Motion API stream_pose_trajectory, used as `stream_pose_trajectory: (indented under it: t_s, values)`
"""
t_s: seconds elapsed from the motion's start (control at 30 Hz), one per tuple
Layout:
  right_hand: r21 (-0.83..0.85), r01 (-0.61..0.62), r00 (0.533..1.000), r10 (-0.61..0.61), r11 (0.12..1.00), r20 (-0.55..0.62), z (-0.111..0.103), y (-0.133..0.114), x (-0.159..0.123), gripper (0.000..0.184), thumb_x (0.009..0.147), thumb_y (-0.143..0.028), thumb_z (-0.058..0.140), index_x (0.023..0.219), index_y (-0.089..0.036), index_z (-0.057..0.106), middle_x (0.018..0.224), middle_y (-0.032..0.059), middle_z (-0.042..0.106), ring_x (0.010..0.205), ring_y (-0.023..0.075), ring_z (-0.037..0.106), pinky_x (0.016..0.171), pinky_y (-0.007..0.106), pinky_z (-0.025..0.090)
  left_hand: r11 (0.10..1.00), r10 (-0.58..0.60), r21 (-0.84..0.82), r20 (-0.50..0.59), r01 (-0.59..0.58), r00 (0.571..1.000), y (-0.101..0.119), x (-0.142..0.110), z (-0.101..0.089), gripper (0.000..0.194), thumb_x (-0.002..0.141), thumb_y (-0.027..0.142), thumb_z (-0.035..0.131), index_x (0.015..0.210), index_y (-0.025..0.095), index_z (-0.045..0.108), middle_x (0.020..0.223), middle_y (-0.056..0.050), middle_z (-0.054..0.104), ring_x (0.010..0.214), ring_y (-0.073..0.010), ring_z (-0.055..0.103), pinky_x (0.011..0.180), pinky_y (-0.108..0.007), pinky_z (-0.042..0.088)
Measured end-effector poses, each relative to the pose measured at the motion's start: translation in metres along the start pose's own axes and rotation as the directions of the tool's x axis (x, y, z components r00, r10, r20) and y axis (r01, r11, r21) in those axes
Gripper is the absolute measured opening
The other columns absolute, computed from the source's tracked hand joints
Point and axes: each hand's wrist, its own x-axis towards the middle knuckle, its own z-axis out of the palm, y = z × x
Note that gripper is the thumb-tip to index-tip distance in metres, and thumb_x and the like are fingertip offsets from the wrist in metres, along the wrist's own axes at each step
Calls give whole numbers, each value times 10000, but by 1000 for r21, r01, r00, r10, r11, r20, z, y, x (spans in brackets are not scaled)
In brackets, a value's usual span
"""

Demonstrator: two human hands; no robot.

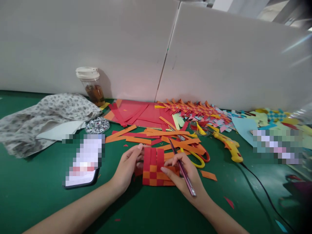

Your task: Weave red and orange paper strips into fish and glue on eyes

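A red and orange checkered paper weave [153, 169] is held up in front of me, with loose red strips at its top and orange ones at its right. My left hand [128, 167] is closed on its left edge, the fingertips partly hidden behind it. My right hand [184, 172] pinches the right side, thumb in front. That same hand also grips a slim, dark purple, pen-shaped tool [186, 178], its pointed tip directed up and away. Just behind lie loose orange paper strips [168, 132] and scissors with yellow and red handles [201, 161].
A phone [84, 162] lies at left, near a patterned cloth [48, 118] and a lidded drink cup [91, 86]. Red sheets [141, 112] and finished-looking woven strips [190, 109] lie at the back. A yellow glue gun [229, 146] trails its cord at right, beside colored paper pieces [243, 128].
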Motion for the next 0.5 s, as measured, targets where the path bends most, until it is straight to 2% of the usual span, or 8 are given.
stream_pose_trajectory:
  t_s: [0.1, 0.17, 0.3, 0.43, 0.5]
  values:
    - [-17, 0, 997, -2, 1000, -79, -3, 1, 3, 248, 730, -260, 660, 789, -241, 420, 761, -10, 598, 705, 157, 614, 659, 284, 497, 995, 47, 87, 80, -54, 996, -2, 1, 0, 252, 691, 320, 691, 880, 169, 622, 830, -29, 647, 720, -118, 581, 620, -204, 449]
    - [-11, 6, 994, -7, 1000, -111, -4, 2, 4, 254, 722, -276, 671, 808, -242, 435, 772, 1, 600, 731, 171, 620, 665, 296, 504, 991, 45, 123, 98, -57, 994, -4, 1, 0, 224, 655, 274, 722, 817, 161, 616, 799, -20, 648, 713, -116, 585, 653, -215, 455]
    - [36, -7, 983, 13, 999, -182, -4, 3, 5, 273, 714, -299, 680, 822, -250, 434, 768, 5, 591, 719, 175, 617, 649, 304, 517, 995, -13, 98, 6, 13, 1000, -2, 0, 2, 210, 650, 298, 721, 733, 167, 580, 640, 33, 595, 544, -75, 534, 515, -179, 418]
    - [95, -5, 973, 27, 995, -230, -5, 6, 6, 274, 727, -291, 669, 838, -260, 421, 792, 11, 601, 758, 178, 616, 698, 329, 516, 994, -97, 56, 87, 93, 991, 3, -1, 2, 208, 745, 381, 620, 795, 180, 600, 665, 20, 618, 553, -92, 567, 601, -233, 481]
    - [106, 4, 971, 22, 994, -239, -6, 6, 6, 277, 727, -288, 668, 846, -261, 420, 811, 18, 609, 782, 184, 616, 709, 341, 513, 994, -97, 66, 97, 91, 990, 3, -1, 2, 218, 767, 398, 589, 786, 181, 598, 667, 14, 624, 561, -103, 580, 616, -253, 493]
